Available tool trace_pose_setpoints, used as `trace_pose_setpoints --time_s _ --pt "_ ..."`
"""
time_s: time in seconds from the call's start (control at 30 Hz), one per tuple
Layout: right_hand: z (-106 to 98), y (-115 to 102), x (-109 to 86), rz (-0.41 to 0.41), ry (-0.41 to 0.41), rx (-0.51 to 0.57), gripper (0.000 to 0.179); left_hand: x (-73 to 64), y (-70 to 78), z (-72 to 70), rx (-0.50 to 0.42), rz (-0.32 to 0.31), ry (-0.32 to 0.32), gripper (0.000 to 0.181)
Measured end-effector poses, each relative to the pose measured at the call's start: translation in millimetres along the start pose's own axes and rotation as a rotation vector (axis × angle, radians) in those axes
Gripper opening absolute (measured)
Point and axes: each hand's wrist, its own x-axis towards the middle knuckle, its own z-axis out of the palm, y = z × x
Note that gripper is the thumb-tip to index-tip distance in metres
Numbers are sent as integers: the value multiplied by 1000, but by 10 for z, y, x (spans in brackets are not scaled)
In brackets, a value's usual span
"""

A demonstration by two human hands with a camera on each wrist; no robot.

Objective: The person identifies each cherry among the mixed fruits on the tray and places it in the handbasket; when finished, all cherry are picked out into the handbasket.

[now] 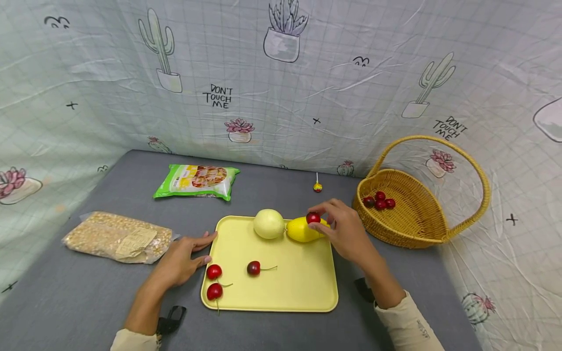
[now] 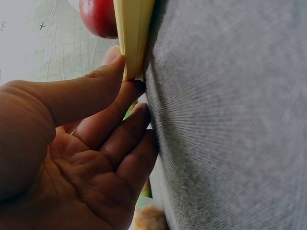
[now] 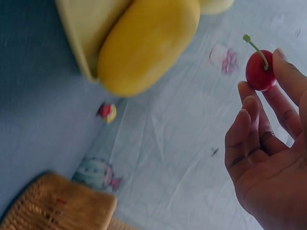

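My right hand [image 1: 347, 231] pinches a red cherry [image 1: 313, 218] between thumb and fingertips, above the yellow pear-like fruit [image 1: 302, 230] at the tray's far right. Its green stem shows in the right wrist view, where the cherry [image 3: 259, 71] hangs clear of other things. My left hand [image 1: 181, 261] touches the left rim of the pale yellow tray [image 1: 290, 287], index finger and thumb stretched to it. The thumb [image 2: 91, 91] meets the rim in the left wrist view. On the tray lie a pale round fruit [image 1: 269, 224] and stemmed cherries [image 1: 253, 268], two at the left edge.
A wicker basket [image 1: 401, 234] with a tall handle holds several cherries [image 1: 380, 201] at the right. A lollipop [image 1: 317, 186] lies behind the tray. Two bags stand left: a green-and-white packet [image 1: 197, 181] and a clear bag of kernels [image 1: 118, 237]. A printed cloth hangs behind.
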Motion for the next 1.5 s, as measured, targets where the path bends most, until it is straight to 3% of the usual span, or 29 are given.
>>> trace_pose_setpoints --time_s 0.67,0.93,1.33,1.5 --pt "-405 602 -45 106 161 -49 36 0 -15 2 -1 0 0 63" --pt "-551 867 -75 122 324 -62 35 -9 -23 14 5 14 14 62" --pt "-700 1278 -147 340 373 -69 34 -20 -31 20 2 16 22 61" --pt "-717 1447 -142 382 420 -88 34 -15 -29 21 -2 14 16 62"
